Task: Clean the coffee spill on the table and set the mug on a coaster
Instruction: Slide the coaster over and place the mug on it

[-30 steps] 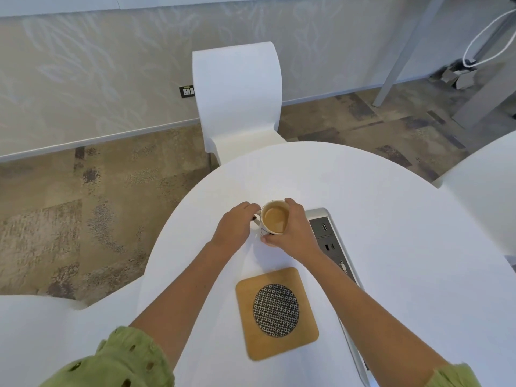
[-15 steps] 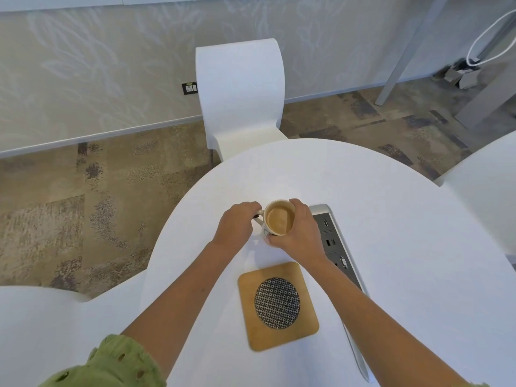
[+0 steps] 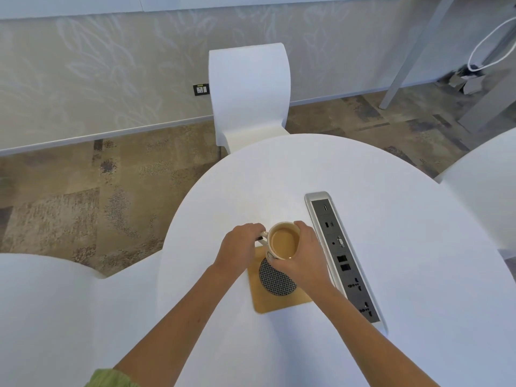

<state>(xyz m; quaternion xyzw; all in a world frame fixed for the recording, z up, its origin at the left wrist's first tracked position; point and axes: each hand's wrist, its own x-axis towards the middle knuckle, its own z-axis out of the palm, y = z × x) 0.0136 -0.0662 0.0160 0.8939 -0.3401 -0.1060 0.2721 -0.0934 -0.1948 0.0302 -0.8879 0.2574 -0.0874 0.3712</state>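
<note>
Head view: one mug (image 3: 282, 241) of milky coffee, nearly full, held over far edge of one wooden coaster (image 3: 275, 286) with round woven insert; whether base touches coaster or hangs just above, cannot tell. Left hand (image 3: 240, 247) closed on handle side, fingers curled around handle. Right hand (image 3: 305, 255) wrapped around mug body, fingers closed on its wall. Coaster on white round table (image 3: 391, 247), just beside one recessed power strip (image 3: 342, 255). No spill visible on bare tabletop. Judged step: lowering mug onto coaster. Risks: liquid near rim, so tilt or quick set-down could slop coffee over; mug sits toward coaster's far edge, so landing half off insert could rock it; power sockets close on right, a bad place for any splash. Count: two hands, one mug, one coaster, one power strip, three white chairs (image 3: 248, 90) partly in frame.
</note>
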